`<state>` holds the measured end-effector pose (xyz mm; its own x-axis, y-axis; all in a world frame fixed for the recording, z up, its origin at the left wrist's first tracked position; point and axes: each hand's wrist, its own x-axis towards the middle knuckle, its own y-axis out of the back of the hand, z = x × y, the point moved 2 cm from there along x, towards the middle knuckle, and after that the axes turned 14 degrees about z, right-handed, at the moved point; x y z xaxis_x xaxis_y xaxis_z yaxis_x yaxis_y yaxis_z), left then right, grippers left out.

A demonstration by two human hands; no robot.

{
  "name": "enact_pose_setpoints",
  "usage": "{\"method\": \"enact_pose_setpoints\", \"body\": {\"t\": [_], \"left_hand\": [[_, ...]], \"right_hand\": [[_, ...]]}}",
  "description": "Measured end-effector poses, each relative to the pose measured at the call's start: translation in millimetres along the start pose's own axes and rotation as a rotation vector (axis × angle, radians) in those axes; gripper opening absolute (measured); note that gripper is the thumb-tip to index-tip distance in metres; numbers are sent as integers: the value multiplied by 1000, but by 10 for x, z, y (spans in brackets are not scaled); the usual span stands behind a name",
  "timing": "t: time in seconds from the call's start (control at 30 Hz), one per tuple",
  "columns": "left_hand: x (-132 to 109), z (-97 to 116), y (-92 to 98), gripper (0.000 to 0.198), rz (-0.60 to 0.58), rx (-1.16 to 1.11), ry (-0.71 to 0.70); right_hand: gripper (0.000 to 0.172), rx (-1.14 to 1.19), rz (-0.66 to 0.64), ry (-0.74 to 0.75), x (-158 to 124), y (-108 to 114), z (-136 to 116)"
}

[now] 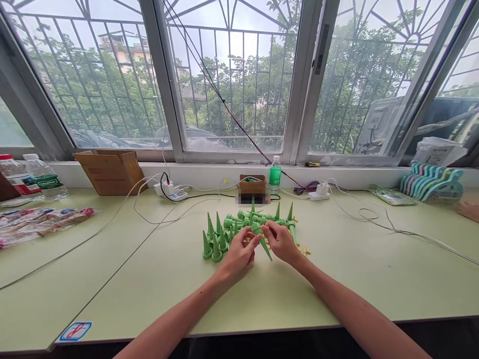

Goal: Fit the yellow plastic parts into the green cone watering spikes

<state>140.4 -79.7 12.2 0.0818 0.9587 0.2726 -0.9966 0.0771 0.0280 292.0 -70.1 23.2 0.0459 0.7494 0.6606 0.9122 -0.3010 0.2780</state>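
Spike [265, 247], between the palms, its collar [255, 228] clamped in the left hand [240, 249]; long axis slanting down to a tip at lower right. Right hand [280, 242] just right of the collar; its grip cannot be told.

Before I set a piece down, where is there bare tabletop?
Bare: right, between the yellow bits and white cable; left, between the standing green cones and table seam. Crowded: beyond the left hand and right hand, where green parts lie heaped.
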Motion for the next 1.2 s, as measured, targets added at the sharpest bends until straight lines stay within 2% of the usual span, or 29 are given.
{"method": "enact_pose_setpoints", "body": {"t": [0.43, 0.8, 1.2], "left_hand": [[17, -54, 26, 36, 51, 52, -57], [-13, 20, 29, 32, 96, 129, -135], [-20, 43, 28, 33, 115, 154, -157]], "right_hand": [[37, 1, -9, -21, -4, -7, 16], [41, 5, -18, -16, -7, -9, -3], [42, 7, -3, -14, -9, -28, -15]]}}
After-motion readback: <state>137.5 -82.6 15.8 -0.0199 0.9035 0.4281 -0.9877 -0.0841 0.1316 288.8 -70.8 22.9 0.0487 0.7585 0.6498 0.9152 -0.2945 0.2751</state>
